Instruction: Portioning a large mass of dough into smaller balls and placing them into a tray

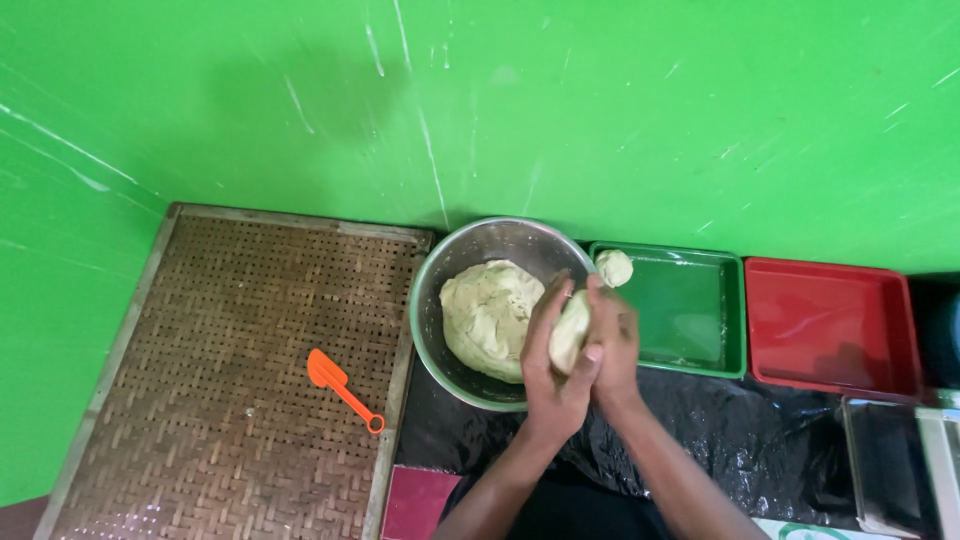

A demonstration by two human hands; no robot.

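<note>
Both hands meet over the near rim of the steel bowl, the left hand and right hand with their grip pressed together around a small piece of dough held between the palms. The big mound of dough sits in the bowl, and one dough ball lies in the far left corner of the green tray, just beside the bowl. A red tray stands right of the green one, and an orange scraper lies on the woven mat to the left.
</note>
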